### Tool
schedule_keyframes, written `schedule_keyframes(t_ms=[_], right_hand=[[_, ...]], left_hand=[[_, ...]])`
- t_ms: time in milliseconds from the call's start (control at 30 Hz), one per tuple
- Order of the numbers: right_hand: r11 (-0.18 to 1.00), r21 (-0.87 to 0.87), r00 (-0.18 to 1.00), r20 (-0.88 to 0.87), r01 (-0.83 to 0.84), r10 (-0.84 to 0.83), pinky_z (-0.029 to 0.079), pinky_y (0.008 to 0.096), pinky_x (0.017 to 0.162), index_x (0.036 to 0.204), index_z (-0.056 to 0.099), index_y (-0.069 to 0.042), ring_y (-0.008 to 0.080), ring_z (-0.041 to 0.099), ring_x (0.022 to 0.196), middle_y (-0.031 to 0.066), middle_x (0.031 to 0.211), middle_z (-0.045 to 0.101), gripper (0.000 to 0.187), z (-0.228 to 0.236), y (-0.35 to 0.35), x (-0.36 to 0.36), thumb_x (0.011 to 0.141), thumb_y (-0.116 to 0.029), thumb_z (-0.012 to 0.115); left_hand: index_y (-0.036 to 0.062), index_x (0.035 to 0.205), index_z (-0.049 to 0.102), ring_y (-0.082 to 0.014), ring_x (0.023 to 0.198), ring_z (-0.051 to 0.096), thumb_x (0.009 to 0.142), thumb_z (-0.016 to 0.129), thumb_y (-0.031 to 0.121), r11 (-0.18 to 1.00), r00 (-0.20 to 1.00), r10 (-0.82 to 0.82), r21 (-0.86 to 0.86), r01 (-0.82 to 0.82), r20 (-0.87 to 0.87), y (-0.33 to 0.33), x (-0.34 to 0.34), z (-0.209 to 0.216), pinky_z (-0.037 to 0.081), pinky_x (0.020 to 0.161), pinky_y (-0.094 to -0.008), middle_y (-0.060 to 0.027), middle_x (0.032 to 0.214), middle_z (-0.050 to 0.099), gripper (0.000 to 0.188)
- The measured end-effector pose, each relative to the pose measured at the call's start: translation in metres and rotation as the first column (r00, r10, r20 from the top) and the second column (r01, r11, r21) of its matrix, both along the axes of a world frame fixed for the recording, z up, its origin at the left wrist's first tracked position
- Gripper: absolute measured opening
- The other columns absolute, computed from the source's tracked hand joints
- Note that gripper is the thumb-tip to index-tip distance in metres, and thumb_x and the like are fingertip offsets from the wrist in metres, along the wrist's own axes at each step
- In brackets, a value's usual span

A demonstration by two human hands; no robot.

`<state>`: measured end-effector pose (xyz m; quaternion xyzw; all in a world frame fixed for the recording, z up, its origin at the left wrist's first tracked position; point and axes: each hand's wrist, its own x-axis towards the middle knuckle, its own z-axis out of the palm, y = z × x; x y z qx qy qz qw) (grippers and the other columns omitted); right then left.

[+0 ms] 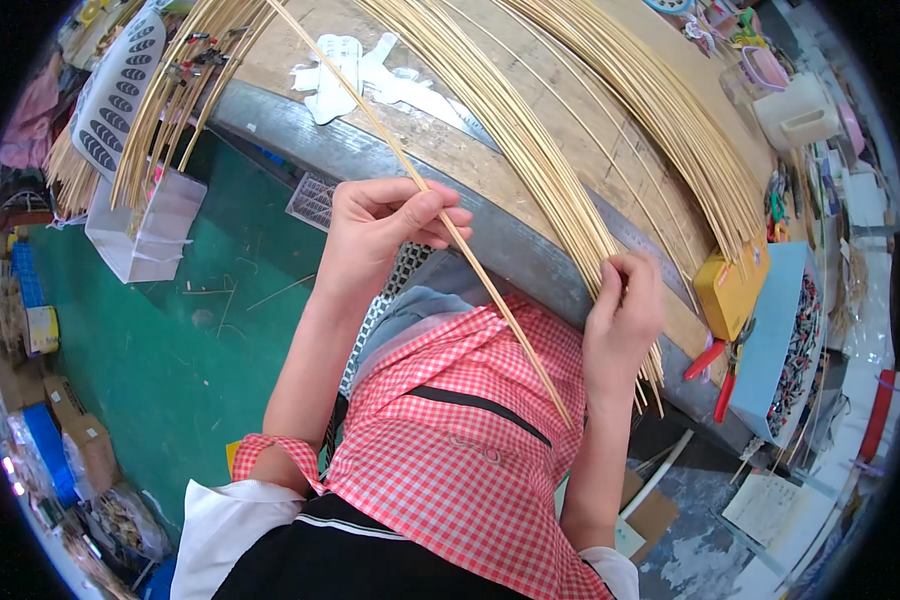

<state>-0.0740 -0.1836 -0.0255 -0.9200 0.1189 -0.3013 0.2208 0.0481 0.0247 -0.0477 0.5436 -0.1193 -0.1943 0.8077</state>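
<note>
A single thin bamboo stick [497, 298] slants across the front of my checked apron, its far end reaching up over the workbench. My left hand [395, 222] pinches it between thumb and fingers. On the bench's front edge lies a long bundle of bamboo sticks [530, 148], with its near ends sticking out past the edge. My right hand [625, 310] rests at that bundle, fingers curled and pressed together at the sticks' near part. Whether a stick is between those fingertips is too small to make out.
A second stick bundle [660, 110] lies farther right on the workbench [610, 190]. Near it are a yellow box [730, 290], red-handled pliers [725, 385] and a pale blue bin [775, 340] of small parts. White paper cut-outs [345, 80] lie at the back; more sticks [185, 90] lean left.
</note>
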Motion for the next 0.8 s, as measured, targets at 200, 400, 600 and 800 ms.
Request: schedule_keyframes(t_ms=[200,400,600,800], right_hand=[[0.969,0.245,0.999,0.03,-0.038,0.032,0.044,0.0321,0.058,0.084,0.055,0.002,0.0246,0.055,0.067,0.0132,0.081,0.056,0.01,0.02,0.033,-0.03,0.079,0.007,0.062],[0.911,0.391,0.988,-0.027,-0.131,0.154,0.04,0.0245,0.049,0.086,0.058,0.003,0.0157,0.052,0.06,0.012,0.085,0.057,0.013,0.015,0.051,-0.042,0.077,0.008,0.065],[0.882,0.415,0.961,-0.056,-0.226,0.272,0.043,0.0259,0.052,0.086,0.059,0.004,0.0185,0.056,0.064,0.0129,0.083,0.059,0.013,0.023,0.043,-0.041,0.076,0.008,0.066],[0.893,0.328,0.933,-0.081,-0.307,0.351,0.047,0.0318,0.057,0.084,0.061,0.004,0.026,0.06,0.069,0.0152,0.082,0.062,0.011,0.025,0.038,-0.035,0.076,0.003,0.067]], left_hand=[[-0.0065,0.095,0.066,-0.0241,0.073,0.07,0.089,0.06,0.012,1.0,1.0,0.003,0.013,-0.003,0.005,-0.007,-0.007,0.008,0.058,0.06,-0.0275,-0.0181,0.082,0.069,0.02],[-0.0069,0.1,0.065,-0.0247,0.074,0.07,0.089,0.06,0.012,1.0,0.999,-0.014,-0.011,0.014,0.032,-0.007,-0.011,0.013,0.058,0.06,-0.0271,-0.0192,0.084,0.069,0.022],[-0.0067,0.097,0.066,-0.0258,0.074,0.07,0.089,0.06,0.012,0.997,0.997,-0.073,-0.028,0.073,0.009,-0.004,-0.009,0.015,0.058,0.06,-0.0281,-0.0197,0.082,0.069,0.021],[-0.006,0.092,0.066,-0.0258,0.073,0.07,0.089,0.06,0.012,0.999,0.998,-0.042,0.021,0.041,0.04,-0.003,-0.009,0.016,0.058,0.06,-0.0292,-0.0193,0.081,0.069,0.019]])
